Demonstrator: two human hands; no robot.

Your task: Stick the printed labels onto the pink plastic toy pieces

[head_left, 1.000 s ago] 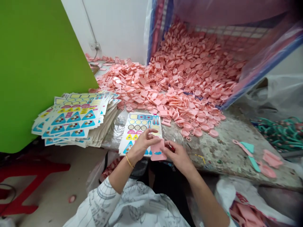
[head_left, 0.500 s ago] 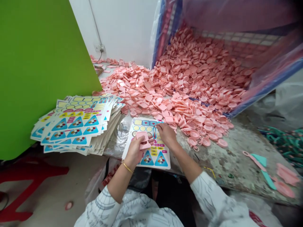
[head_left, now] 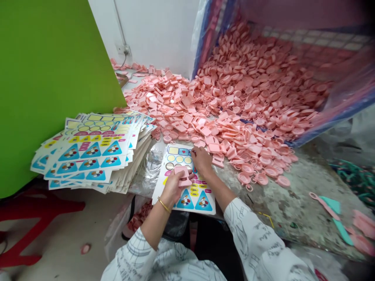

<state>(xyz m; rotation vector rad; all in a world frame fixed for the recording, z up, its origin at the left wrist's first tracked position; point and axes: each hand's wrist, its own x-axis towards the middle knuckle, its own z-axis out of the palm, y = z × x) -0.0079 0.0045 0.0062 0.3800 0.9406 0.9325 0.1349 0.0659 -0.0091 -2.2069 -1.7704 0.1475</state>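
Observation:
In my left hand (head_left: pixel 172 188) is a small pink plastic piece (head_left: pixel 182 171), squarish with an opening in it, held between thumb and fingers. The hand rests over a sticker sheet (head_left: pixel 203 201) printed with yellow circles, blue triangles and small pink and yellow labels. My right hand (head_left: pixel 202 160) is closed in a pinch at the sheet's upper right, on the edge of a blue rectangular sticker. The fingers partly hide that sticker, so how far it is peeled cannot be seen. A blue sticker with a red heart (head_left: pixel 184 152) lies just left of the fingertips.
A thick stack of sticker sheets (head_left: pixel 93 152) is on the left, beside a green panel (head_left: pixel 58 78). Pink plastic pieces (head_left: pixel 187 105) heap across the table, spilling from a tipped, plastic-lined crate (head_left: pixel 336 117). Pink and teal parts (head_left: pixel 331 207) lie at right. A red stool (head_left: pixel 38 222) stands below left.
My right hand has moved slightly left along the sheet's top row, onto the blue stickers. My left hand still holds the pink piece. The view has shifted a little.

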